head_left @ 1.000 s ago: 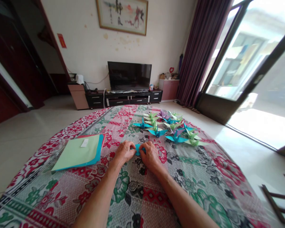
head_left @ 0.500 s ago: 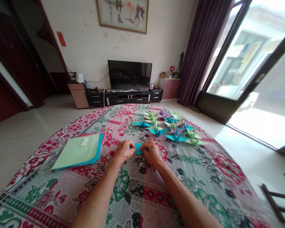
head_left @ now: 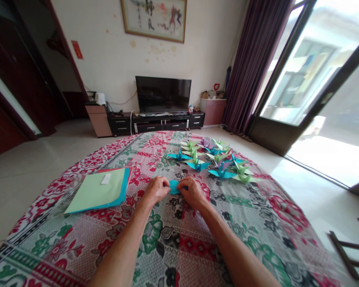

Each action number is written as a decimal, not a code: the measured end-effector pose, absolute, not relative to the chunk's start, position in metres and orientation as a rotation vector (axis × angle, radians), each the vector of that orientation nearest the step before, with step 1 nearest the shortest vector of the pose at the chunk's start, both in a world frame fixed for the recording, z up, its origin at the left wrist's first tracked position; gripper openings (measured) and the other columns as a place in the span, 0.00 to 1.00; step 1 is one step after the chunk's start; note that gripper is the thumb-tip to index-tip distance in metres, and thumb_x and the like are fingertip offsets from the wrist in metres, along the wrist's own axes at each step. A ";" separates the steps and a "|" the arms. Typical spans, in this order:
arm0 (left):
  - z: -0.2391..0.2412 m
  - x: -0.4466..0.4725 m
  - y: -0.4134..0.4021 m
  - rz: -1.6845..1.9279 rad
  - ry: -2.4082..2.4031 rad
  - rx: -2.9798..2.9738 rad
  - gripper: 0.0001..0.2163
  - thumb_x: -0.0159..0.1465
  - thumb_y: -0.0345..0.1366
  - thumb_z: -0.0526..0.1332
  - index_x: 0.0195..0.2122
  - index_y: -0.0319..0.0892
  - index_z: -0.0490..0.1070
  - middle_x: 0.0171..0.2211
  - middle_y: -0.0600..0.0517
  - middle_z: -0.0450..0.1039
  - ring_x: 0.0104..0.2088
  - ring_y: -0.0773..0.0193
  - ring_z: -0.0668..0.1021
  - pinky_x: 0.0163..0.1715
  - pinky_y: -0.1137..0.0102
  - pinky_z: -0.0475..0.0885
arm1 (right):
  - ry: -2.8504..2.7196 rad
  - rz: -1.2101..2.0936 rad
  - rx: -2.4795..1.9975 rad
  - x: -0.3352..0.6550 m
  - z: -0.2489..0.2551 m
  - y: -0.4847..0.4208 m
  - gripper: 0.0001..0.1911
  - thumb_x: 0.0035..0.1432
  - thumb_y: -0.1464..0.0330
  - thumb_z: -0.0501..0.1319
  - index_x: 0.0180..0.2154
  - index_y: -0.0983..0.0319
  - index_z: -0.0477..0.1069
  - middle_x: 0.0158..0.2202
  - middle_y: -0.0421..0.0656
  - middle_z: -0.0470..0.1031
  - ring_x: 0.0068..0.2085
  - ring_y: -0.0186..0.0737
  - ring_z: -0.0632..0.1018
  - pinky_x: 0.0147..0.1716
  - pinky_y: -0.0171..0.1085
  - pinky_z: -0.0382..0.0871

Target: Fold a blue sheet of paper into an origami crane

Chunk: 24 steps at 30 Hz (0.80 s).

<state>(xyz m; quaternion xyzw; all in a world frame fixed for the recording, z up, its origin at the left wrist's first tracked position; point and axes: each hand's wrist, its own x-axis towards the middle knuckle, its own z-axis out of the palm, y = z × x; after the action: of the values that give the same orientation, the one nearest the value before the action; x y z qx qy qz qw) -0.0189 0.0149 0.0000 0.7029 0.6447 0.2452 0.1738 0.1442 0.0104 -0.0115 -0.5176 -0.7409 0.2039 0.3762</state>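
Note:
A small folded piece of blue paper (head_left: 175,186) lies on the flowered tablecloth (head_left: 173,239) between my two hands. My left hand (head_left: 156,190) pinches its left end with curled fingers. My right hand (head_left: 192,192) pinches its right end, fingers closed on it. Beyond my hands stands a group of several folded paper cranes (head_left: 215,159) in blue, green and purple. To the left lies a stack of flat coloured paper sheets (head_left: 99,191), pale green on top.
The round table's edge falls off to the tiled floor (head_left: 26,167) all round. A television (head_left: 163,94) on a low dark cabinet (head_left: 164,122) stands at the far wall. Glass doors (head_left: 317,79) and a curtain are at the right. Wooden chair parts (head_left: 347,251) show at lower right.
My hands have shifted only slightly on the blue paper; the view tilted a little. Nothing else moved.

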 end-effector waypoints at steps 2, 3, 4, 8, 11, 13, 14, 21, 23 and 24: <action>0.001 -0.019 0.014 0.689 1.815 1.974 0.05 0.48 0.29 0.61 0.27 0.39 0.74 0.28 0.51 0.74 0.29 0.68 0.73 0.29 0.75 0.64 | -1.908 0.526 -1.326 0.144 -0.011 0.011 0.11 0.44 0.79 0.59 0.24 0.60 0.76 0.34 0.43 0.75 0.36 0.37 0.75 0.39 0.36 0.67; 0.001 -0.020 0.014 0.687 1.804 1.967 0.06 0.48 0.28 0.61 0.27 0.39 0.74 0.28 0.51 0.74 0.28 0.68 0.73 0.29 0.75 0.65 | -1.915 0.528 -1.325 0.145 -0.011 0.011 0.11 0.44 0.79 0.59 0.24 0.60 0.77 0.34 0.43 0.75 0.36 0.37 0.75 0.39 0.35 0.67; 0.001 -0.021 0.014 0.686 1.790 1.959 0.06 0.48 0.28 0.60 0.28 0.39 0.75 0.28 0.51 0.74 0.28 0.68 0.73 0.29 0.75 0.65 | -1.922 0.529 -1.324 0.145 -0.011 0.012 0.11 0.44 0.79 0.59 0.24 0.60 0.77 0.34 0.43 0.75 0.37 0.37 0.75 0.39 0.35 0.67; 0.000 -0.028 0.016 0.681 1.705 1.963 0.09 0.49 0.25 0.58 0.29 0.39 0.75 0.28 0.52 0.75 0.29 0.68 0.74 0.30 0.76 0.66 | -1.943 0.531 -1.325 0.147 -0.011 0.013 0.10 0.44 0.78 0.59 0.25 0.61 0.77 0.35 0.43 0.75 0.37 0.37 0.75 0.39 0.35 0.66; 0.001 -0.032 0.017 0.658 1.678 1.979 0.13 0.49 0.23 0.55 0.31 0.39 0.76 0.30 0.52 0.76 0.31 0.68 0.75 0.32 0.76 0.67 | -1.957 0.529 -1.327 0.147 -0.010 0.013 0.10 0.45 0.78 0.59 0.25 0.60 0.77 0.35 0.43 0.74 0.37 0.37 0.75 0.40 0.35 0.66; 0.003 -0.031 0.017 0.643 1.695 1.979 0.12 0.50 0.24 0.55 0.31 0.39 0.76 0.30 0.52 0.76 0.31 0.67 0.75 0.32 0.76 0.66 | -1.960 0.532 -1.329 0.147 -0.009 0.012 0.10 0.45 0.77 0.59 0.25 0.60 0.77 0.35 0.43 0.74 0.37 0.38 0.74 0.40 0.35 0.66; 0.003 -0.030 0.016 0.641 1.709 1.982 0.10 0.50 0.26 0.56 0.30 0.40 0.76 0.30 0.52 0.76 0.31 0.66 0.75 0.32 0.75 0.66 | -1.957 0.534 -1.331 0.147 -0.009 0.011 0.09 0.45 0.77 0.58 0.26 0.61 0.77 0.36 0.44 0.74 0.37 0.38 0.74 0.40 0.35 0.66; -0.002 -0.019 0.016 0.675 1.848 2.084 0.07 0.50 0.39 0.63 0.26 0.41 0.74 0.28 0.50 0.73 0.31 0.64 0.73 0.32 0.72 0.65 | -1.931 0.530 -1.357 0.146 -0.006 0.009 0.10 0.43 0.78 0.58 0.27 0.62 0.75 0.34 0.44 0.73 0.39 0.39 0.73 0.41 0.35 0.65; -0.005 -0.019 0.017 0.677 1.835 2.098 0.06 0.50 0.37 0.63 0.26 0.40 0.73 0.28 0.50 0.72 0.30 0.65 0.73 0.32 0.72 0.64 | -1.936 0.531 -1.345 0.147 -0.008 0.010 0.09 0.44 0.78 0.58 0.26 0.62 0.75 0.35 0.44 0.72 0.38 0.38 0.73 0.41 0.35 0.65; -0.005 -0.020 0.017 0.684 1.828 2.094 0.05 0.50 0.36 0.63 0.26 0.40 0.73 0.28 0.51 0.72 0.30 0.65 0.72 0.32 0.73 0.64 | -1.945 0.535 -1.336 0.148 -0.009 0.011 0.09 0.44 0.78 0.58 0.25 0.62 0.75 0.35 0.44 0.72 0.38 0.37 0.73 0.41 0.35 0.65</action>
<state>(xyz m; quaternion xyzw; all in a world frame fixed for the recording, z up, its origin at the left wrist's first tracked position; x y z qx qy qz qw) -0.0202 0.0172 -0.0054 0.7244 0.6323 0.2366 0.1392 0.1479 0.0114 -0.0092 -0.5166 -0.7520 0.2068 0.3533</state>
